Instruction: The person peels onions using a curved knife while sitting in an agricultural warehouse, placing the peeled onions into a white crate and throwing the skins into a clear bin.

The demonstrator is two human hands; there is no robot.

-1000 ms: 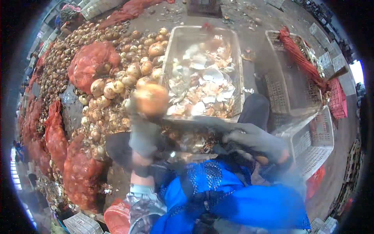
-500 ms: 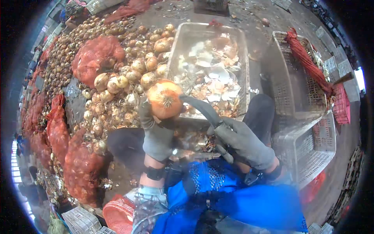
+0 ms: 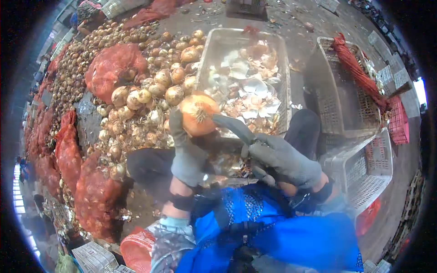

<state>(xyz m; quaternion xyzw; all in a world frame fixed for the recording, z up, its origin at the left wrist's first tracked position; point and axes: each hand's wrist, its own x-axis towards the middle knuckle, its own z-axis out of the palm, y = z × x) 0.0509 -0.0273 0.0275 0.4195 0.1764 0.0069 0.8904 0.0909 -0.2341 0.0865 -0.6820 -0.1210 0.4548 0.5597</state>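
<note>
Left of your hands, red mesh sacks (image 3: 96,200) lie beside a heap of loose onions (image 3: 119,129). Your gloved left hand (image 3: 189,157) cradles one big brown onion (image 3: 199,109), its wispy tuft facing you. Beyond and between your hands sits a pale crate (image 3: 288,77) of dry peelings (image 3: 255,91). Your gloved right hand (image 3: 287,159) grips a dark curved tool (image 3: 236,128) that reaches to the onion's right side; whether it touches, I can't tell. Should that smooth, round skin turn in your hold, the tool could skid toward your left fingers; pushing too hard might knock the onion loose. Right of your right hand, a latticed crate (image 3: 371,193) stands tilted.
</note>
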